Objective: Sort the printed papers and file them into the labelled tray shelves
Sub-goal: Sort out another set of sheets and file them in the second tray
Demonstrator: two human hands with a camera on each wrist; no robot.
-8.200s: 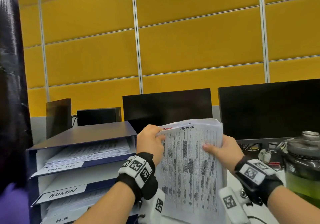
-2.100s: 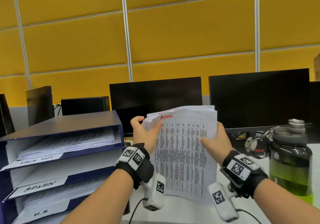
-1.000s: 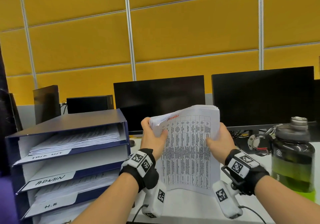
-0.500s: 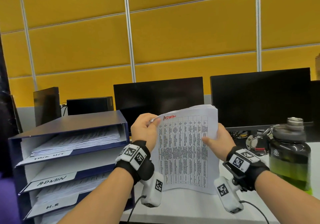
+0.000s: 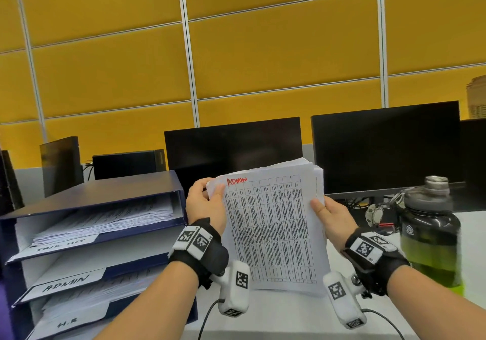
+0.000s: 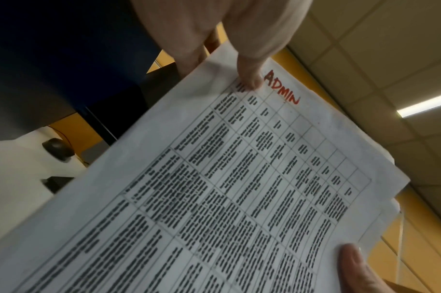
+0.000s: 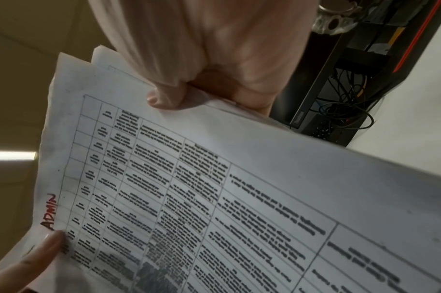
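Both hands grip the limp, light paper stack (image 5: 273, 224): left hand (image 5: 203, 203) pinching the 10 o'clock corner, right hand (image 5: 332, 214) clasping the 3 o'clock edge; support both sides so the sheets don't sag

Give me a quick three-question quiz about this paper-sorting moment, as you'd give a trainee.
1. True or false: both hands hold the stack of papers.
2. What red word is written on the top sheet?
3. Which shelf of the tray carries that same label: A top, B middle, C bottom?

Key:
1. True; the left hand pinches the top corner, the right hand grips the side edge.
2. ADMIN.
3. B.
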